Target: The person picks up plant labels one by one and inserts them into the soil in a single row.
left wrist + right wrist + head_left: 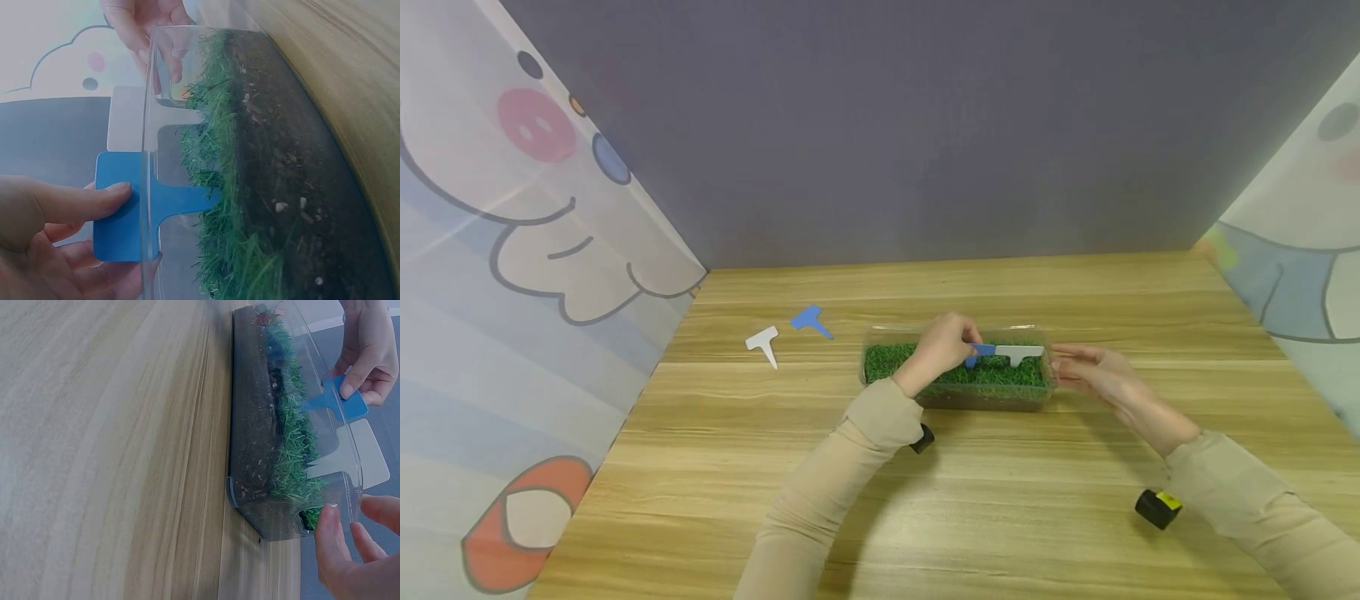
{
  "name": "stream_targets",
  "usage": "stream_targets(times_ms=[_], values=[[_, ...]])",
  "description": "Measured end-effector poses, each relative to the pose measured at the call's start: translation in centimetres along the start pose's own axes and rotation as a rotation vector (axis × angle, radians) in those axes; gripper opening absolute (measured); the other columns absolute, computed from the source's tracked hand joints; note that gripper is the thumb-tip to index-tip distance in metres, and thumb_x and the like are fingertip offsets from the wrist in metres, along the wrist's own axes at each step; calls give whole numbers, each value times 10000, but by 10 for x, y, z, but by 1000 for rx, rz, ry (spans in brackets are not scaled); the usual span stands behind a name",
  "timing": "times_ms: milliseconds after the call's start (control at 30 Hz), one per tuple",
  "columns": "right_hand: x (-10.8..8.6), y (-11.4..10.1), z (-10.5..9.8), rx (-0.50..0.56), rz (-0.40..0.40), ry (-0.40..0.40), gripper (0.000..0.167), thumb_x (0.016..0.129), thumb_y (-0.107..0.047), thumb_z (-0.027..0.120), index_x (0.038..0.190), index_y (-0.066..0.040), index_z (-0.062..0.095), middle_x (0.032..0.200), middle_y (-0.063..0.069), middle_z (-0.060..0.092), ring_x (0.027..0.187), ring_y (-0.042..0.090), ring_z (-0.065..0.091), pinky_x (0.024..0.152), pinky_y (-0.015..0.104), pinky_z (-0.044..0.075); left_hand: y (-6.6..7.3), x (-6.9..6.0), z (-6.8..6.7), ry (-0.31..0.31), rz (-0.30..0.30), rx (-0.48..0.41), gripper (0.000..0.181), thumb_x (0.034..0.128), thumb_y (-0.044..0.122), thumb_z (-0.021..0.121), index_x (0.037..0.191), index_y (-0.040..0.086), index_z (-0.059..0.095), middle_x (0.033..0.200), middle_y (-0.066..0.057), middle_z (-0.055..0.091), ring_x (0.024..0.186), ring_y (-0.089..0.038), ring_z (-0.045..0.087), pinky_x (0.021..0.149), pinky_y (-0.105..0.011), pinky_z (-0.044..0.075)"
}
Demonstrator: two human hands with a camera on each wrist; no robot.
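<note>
A clear plastic box (955,398) holds dark soil (275,150) topped with green grass (886,358). My left hand (942,346) pinches the head of a blue T-shaped plant label (119,219) between thumb and fingers, its stem tip down in the grass. Right beside it a white T-shaped plant label (1019,352) stands upright in the grass. My right hand (1101,379) is at the box's right end, fingers extended, with fingertips (331,515) against the clear wall.
On the wooden table (715,467), left of the box, lie a white plant label (763,342) and a blue plant label (809,319). A grey panel (925,133) stands behind the table. Printed cloths (512,250) hang at both sides.
</note>
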State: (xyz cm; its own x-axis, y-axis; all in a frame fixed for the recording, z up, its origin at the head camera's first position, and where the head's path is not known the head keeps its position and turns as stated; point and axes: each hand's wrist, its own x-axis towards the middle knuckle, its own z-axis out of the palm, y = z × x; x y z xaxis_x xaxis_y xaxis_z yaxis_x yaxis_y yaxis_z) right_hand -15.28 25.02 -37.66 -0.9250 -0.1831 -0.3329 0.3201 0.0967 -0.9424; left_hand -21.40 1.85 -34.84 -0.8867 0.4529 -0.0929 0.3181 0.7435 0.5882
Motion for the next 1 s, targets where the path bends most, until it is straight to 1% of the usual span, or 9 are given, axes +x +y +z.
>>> stream_targets(times_ms=[100,233,467,567,733,867,1000], values=[[0,0,0,8,1,0,667,851,-147,589,1339,94,204,965,-99,597,874,47,596,831,215,452,0,0,0,1,6,-5,74,798,47,637,829,104,672,894,-13,641,851,-136,583,712,-229,468],[0,0,0,22,2,0,665,847,-134,592,1337,95,206,955,-100,602,878,57,599,836,220,449,-1,0,1,-2,9,-13,71,797,50,639,832,103,673,890,-13,643,847,-135,583,712,-229,467],[0,0,0,22,-2,-5,658,851,-130,586,1336,99,204,951,-99,604,880,57,598,840,221,447,0,0,-1,-33,-1,-17,69,805,66,635,847,108,670,930,-16,641,890,-138,580,751,-244,467],[0,0,1,27,-4,-1,670,845,-136,595,1332,103,203,933,-122,604,867,56,601,829,215,452,0,0,-1,-44,-3,-6,72,807,75,635,861,109,668,942,-22,644,891,-137,582,756,-253,465],[0,-1,1,27,-5,5,674,843,-142,598,1328,105,202,909,-156,598,852,51,603,820,209,456,-1,1,-2,-63,-4,10,95,814,90,631,899,115,668,952,-25,642,878,-137,579,724,-250,461],[0,-1,0,25,-5,5,680,838,-147,605,1328,102,204,912,-157,597,854,49,602,824,213,454,-2,0,-4,-80,10,18,120,829,100,615,932,130,669,967,-17,644,889,-131,581,703,-238,462],[0,0,0,29,-1,9,690,831,-150,615,1329,96,205,903,-161,597,848,43,602,826,214,452,-6,-1,-8,-94,21,31,131,831,121,616,951,140,663,968,-3,650,886,-121,588,723,-246,463]])
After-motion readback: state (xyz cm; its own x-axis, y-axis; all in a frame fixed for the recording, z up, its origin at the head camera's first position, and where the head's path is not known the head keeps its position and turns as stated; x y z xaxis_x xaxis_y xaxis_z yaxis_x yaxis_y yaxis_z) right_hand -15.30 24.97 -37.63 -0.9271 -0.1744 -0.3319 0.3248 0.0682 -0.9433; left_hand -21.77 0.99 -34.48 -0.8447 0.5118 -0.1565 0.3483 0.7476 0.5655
